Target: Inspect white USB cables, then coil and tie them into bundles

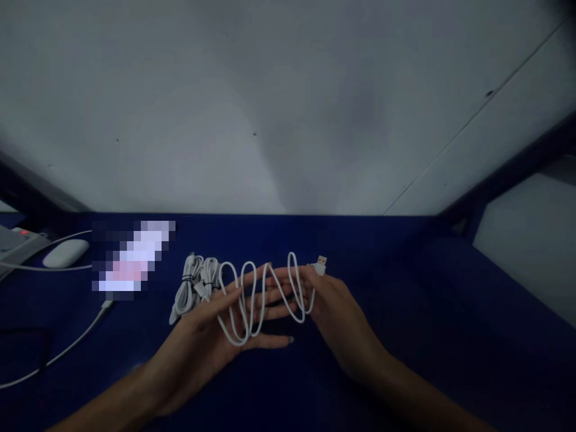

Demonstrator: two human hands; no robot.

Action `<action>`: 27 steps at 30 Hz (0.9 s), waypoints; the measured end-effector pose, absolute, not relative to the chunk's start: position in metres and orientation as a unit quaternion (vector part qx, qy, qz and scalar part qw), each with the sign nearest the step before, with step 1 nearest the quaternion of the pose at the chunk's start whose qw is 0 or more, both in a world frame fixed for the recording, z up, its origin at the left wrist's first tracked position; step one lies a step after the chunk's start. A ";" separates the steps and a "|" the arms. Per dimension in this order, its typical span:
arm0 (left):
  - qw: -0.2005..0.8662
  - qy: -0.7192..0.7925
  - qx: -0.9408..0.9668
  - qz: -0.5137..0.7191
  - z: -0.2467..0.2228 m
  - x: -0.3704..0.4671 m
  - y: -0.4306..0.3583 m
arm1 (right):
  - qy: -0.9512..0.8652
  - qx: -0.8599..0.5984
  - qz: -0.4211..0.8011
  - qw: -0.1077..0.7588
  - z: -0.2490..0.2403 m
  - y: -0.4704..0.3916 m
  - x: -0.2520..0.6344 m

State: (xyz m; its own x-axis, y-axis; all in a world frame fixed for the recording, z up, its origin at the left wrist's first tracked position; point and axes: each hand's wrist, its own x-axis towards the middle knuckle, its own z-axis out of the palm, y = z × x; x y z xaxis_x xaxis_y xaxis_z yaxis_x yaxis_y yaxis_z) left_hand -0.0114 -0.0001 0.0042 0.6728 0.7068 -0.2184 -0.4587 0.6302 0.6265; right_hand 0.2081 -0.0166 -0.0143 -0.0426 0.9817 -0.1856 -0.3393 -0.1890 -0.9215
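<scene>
A white USB cable (263,300) hangs in loose, zigzagging loops between my two hands. My left hand (211,339) supports the loops with its palm turned up, the thumb along the near side and the fingers stretched out beneath them. At the other end, my right hand (339,318) has its fingers closed on the cable. The USB plug (321,264) sticks up just beyond those fingers. Behind my left hand lie tied bundles of white cable (186,288), partly hidden by it.
On the blue table (382,252), a blurred-out lit device (137,258) lies to the left with a white cable plugged in. Beside it are a white rounded case (66,253) and a power strip (20,243) with a red light. A pale panel (270,108) rises behind.
</scene>
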 end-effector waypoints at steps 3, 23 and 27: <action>0.879 0.222 0.267 0.328 0.004 -0.014 0.000 | -0.332 -0.422 0.654 0.533 -0.010 -0.013 0.208; 0.896 0.156 0.266 0.319 -0.007 -0.023 0.003 | -0.309 -0.450 0.639 0.542 -0.002 -0.013 0.210; 0.893 0.183 0.262 0.316 -0.006 -0.022 0.005 | -0.295 -0.449 0.639 0.550 -0.002 -0.012 0.207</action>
